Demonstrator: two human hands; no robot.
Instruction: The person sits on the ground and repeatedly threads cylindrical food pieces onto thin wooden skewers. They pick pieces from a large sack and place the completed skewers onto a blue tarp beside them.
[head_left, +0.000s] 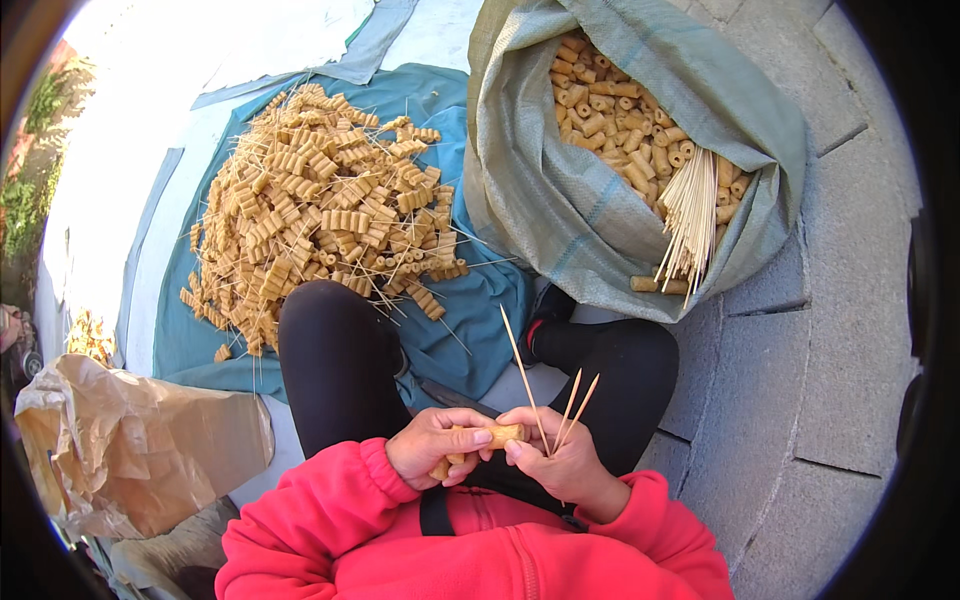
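Short, tan hollow tube pieces (506, 434) sit in my left hand (429, 448), its thumb pressed along the uppermost one. Three thin pointed wooden skewers (523, 367) rise from my right hand (564, 466), fanned apart, with their lower ends among the fingers. The fingertips of that hand also meet the right end of the top tube. Both hands are close together in front of my lap. Whether a skewer passes into a tube is hidden by the fingers.
Skewered rows of tubes form a large pile (300, 202) on a teal cloth (480, 330) beyond my knee. At upper right, an open woven sack (600, 217) holds loose tubes (600, 105) and a skewer bundle (690, 210). A brown paper bag (150, 442) lies left; stone paving (757, 390) lies right.
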